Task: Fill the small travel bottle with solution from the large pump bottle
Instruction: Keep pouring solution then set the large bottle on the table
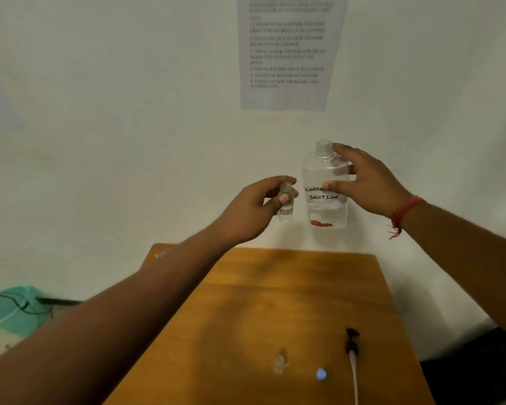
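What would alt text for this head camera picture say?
A person's left hand holds a small open bottle beside a large uncapped bottle in the right hand, above a wooden table where the pump lies.

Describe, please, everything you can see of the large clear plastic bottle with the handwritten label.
The large clear plastic bottle is held upright in the air above the far edge of the wooden table, gripped by the right hand. Its neck is open, the pump removed. A white label reads "SOLUTION". Only a little liquid sits near the bottom, by a red mark.
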